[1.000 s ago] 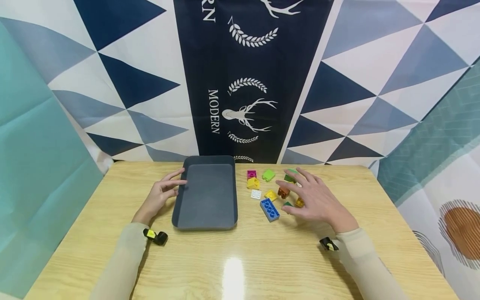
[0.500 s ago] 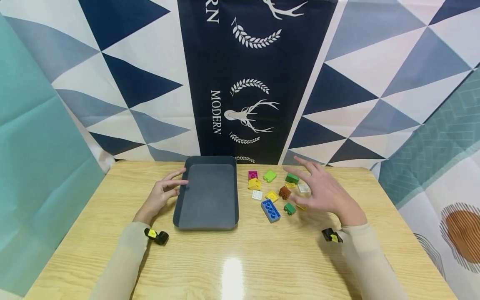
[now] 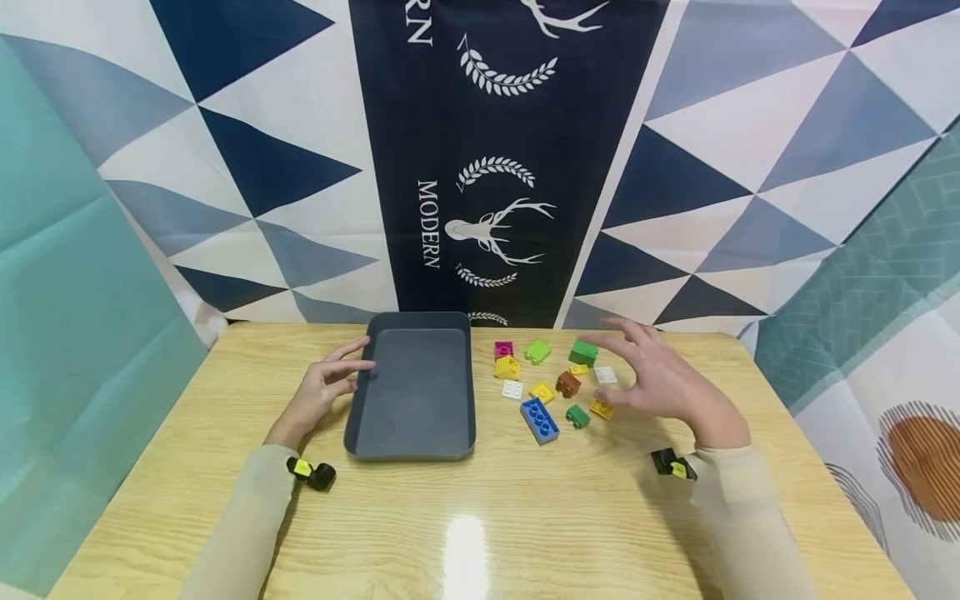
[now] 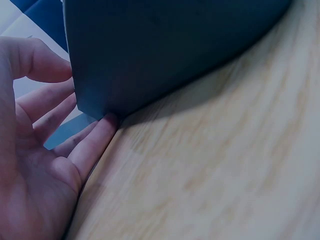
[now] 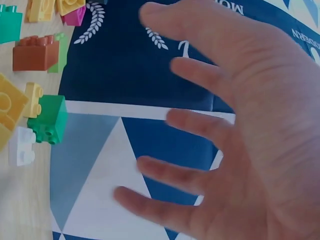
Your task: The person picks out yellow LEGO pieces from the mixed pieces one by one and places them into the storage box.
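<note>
In the head view, my left hand rests at the left side of a dark grey tray, its fingertips touching the rim. The left wrist view shows the thumb and fingers of that hand against the wall of the tray. My right hand hovers with spread fingers over the right end of a group of toy building bricks, holding nothing. Closest to it are a yellow brick, a white brick and a green brick. In the right wrist view, the brown brick lies apart from the fingers.
Other bricks lie right of the tray: blue, small green, white, yellow, magenta and lime. A patterned curtain hangs behind the wooden table.
My right hand has moved to the right, uncovering the green, white and yellow bricks beneath it. My left hand and the tray have stayed in place.
</note>
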The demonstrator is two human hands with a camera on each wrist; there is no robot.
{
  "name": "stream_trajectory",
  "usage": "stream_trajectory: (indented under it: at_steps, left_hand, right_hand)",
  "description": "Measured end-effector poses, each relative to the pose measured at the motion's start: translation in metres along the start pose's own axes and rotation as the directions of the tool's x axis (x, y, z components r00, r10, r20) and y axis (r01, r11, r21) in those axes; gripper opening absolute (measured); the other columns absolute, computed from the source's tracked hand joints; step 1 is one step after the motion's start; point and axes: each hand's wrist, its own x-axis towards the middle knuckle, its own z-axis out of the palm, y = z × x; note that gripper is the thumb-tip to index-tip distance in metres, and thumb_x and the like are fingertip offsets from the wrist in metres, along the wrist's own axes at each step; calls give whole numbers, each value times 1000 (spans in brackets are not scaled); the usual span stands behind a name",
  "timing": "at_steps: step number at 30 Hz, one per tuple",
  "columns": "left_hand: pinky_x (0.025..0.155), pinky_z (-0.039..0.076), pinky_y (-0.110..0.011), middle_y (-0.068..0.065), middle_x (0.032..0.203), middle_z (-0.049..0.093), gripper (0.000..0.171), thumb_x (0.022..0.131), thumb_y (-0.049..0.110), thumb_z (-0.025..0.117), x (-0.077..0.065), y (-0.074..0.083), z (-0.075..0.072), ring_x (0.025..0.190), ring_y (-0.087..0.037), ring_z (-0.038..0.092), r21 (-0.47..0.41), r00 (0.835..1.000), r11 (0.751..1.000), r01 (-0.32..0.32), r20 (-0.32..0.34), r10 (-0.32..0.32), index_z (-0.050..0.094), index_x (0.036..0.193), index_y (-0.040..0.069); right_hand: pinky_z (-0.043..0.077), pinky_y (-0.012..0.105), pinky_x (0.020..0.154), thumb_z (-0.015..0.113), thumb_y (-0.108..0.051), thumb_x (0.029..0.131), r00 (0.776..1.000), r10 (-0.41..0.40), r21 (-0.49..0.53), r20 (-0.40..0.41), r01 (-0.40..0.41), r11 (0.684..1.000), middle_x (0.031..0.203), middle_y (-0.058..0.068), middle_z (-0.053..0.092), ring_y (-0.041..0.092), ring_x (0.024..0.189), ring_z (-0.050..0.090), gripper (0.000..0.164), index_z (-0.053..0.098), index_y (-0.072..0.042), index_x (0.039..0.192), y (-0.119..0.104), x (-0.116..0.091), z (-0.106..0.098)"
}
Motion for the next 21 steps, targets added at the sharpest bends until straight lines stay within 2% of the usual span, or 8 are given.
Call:
stream_trajectory:
  at_steps: [5,7,10,13,15,17,19,21]
  left_hand:
    - [95,54,-11,-31,179,39,41,101,-12,55,0,0,-1,168,-52,28,0,1000,1000,-1,-2,1,71,139,-15]
    - [96,54,-11,-30,179,39,41,101,-12,55,0,0,-1,168,-47,31,0,1000,1000,-1,-2,1,71,139,-15]
    - [95,55,-12,-31,179,38,41,101,-11,55,-1,0,0,166,-23,39,-5,1000,1000,-7,-2,7,71,139,-15]
    - [93,55,-12,-32,179,38,41,101,-12,55,-1,-1,0,157,0,42,-13,1000,1000,-15,-2,15,71,139,-16]
    - [93,55,-12,-34,178,38,41,101,-12,55,-1,-1,1,160,-5,42,-10,1000,1000,-20,-3,20,71,138,-16]
    - [94,54,-12,-34,178,38,41,101,-13,55,-1,-1,1,166,-22,41,-6,1000,1000,-21,-4,21,70,138,-17]
    - [95,54,-11,-34,178,39,41,100,-13,56,-1,-1,1,169,-42,34,-2,1000,1000,-19,-3,19,71,138,-16]
    - [96,53,-11,-34,178,39,41,100,-13,56,0,-1,1,168,-53,28,-3,1000,1000,-20,-3,20,70,138,-17]
  right_hand:
    - [55,74,108,92,-25,88,999,5,-11,34,-5,1000,150,22,63,51,134,62,66,71,-15,150,5,-1,0]
    - [55,72,107,93,-22,87,998,27,-3,60,-27,1000,145,21,65,49,131,64,63,73,-15,146,7,-1,0]
    - [57,71,105,93,-19,85,993,59,20,105,-61,998,142,21,65,46,125,66,60,75,-15,142,8,0,1]
    - [58,68,102,91,-15,84,988,74,40,139,-80,996,140,21,65,43,117,68,57,76,-14,140,8,1,4]
    - [59,66,99,90,-14,83,985,74,44,153,-82,996,139,22,65,39,113,67,56,76,-14,137,9,2,6]
    - [59,63,97,90,-12,83,983,77,46,166,-86,995,139,21,65,37,111,66,54,76,-15,135,9,3,8]
    - [59,61,96,91,-12,83,980,79,43,181,-89,995,139,21,65,36,109,66,52,77,-15,133,10,3,10]
    - [59,60,96,90,-12,84,977,80,42,195,-90,995,139,21,65,36,109,67,50,77,-16,133,11,4,13]
